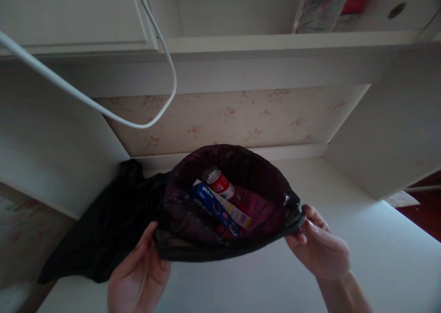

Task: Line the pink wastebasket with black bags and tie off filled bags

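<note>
A dark plastic trash bag faces me with its mouth wide. My left hand grips the rim at the near left, its fingertips partly hidden by the plastic. At the right end of the rim, my right hand pinches the bag between thumb and fingers. Inside lie a clear plastic bottle with a red label and a blue, white and yellow carton, the bottle beyond the carton. More black plastic spreads out to the left of the mouth.
Below the bag is a white surface with white side panels. Floral wallpaper covers the back. A white cable hangs in front at upper left. The shelf above holds plastic-wrapped packages.
</note>
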A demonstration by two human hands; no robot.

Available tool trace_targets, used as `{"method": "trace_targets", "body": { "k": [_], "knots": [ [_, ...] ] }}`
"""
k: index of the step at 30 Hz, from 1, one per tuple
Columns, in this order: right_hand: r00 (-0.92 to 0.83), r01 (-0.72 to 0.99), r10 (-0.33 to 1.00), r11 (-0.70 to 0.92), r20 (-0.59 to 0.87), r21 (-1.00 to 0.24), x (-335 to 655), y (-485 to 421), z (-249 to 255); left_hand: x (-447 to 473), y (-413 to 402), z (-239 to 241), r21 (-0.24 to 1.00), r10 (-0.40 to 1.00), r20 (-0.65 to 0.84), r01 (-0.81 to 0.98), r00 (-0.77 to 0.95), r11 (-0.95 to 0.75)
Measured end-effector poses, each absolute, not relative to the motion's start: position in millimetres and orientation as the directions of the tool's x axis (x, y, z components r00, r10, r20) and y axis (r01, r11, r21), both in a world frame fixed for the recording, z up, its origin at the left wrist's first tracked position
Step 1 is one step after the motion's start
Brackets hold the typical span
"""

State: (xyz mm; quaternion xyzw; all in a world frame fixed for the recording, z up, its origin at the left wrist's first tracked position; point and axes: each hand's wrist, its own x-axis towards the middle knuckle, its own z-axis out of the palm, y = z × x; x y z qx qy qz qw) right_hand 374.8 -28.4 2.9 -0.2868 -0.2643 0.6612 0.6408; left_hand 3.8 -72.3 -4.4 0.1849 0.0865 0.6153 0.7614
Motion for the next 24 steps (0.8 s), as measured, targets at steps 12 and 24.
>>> {"method": "trace_targets", "body": {
  "k": [12, 24],
  "knots": [
    [-0.177, -0.535, 0.983, -0.056, 0.048, -0.843, 377, 0, 65, 12, -27, 39, 0.475, 0.998, 0.026, -0.879, 0.061, 0.041],
    [-0.155, -0.548, 0.985, -0.025, 0.071, -0.836, 380, 8, 69, -7, -21, 48, 0.500, 0.990, -0.060, -0.862, -0.128, -0.081]
  ]
}}
